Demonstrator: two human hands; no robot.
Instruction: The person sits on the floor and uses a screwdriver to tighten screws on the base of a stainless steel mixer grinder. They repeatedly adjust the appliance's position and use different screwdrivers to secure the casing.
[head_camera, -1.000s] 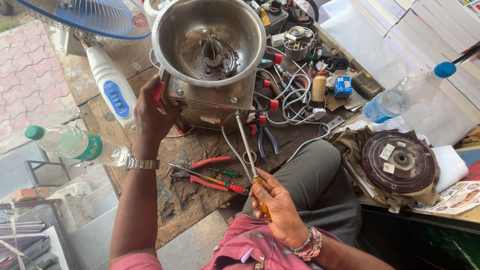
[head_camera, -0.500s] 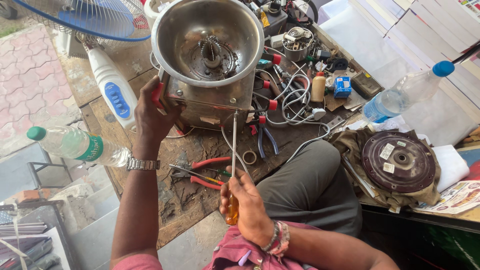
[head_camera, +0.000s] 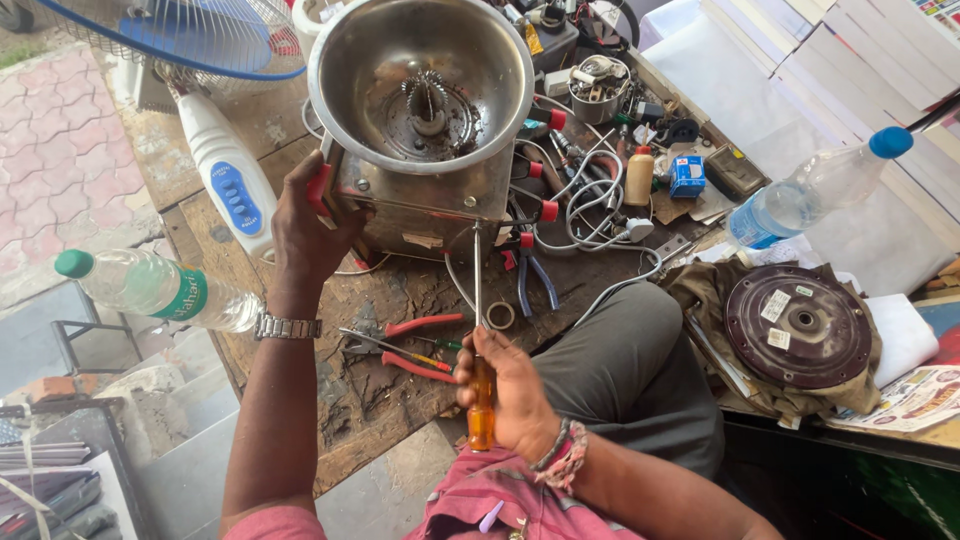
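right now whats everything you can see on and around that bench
mixer base: one, steel bowl on top, bench back, tilted toward the camera
screwdriver: one, amber handle, tip at the base's front face
pliers: one, red handles, on the bench by the right hand
cutters: one, blue handles, right of the screwdriver shaft
hand blender: one, white and blue, left of the base
bottles: two, clear, one with green cap at left, one with blue cap at right
fan: one, blue, top left
disc: one, dark brown, on cloth at right
wires: tangle, white, behind the cutters
left hand: grips the base's side
right hand: fingers around the screwdriver handle
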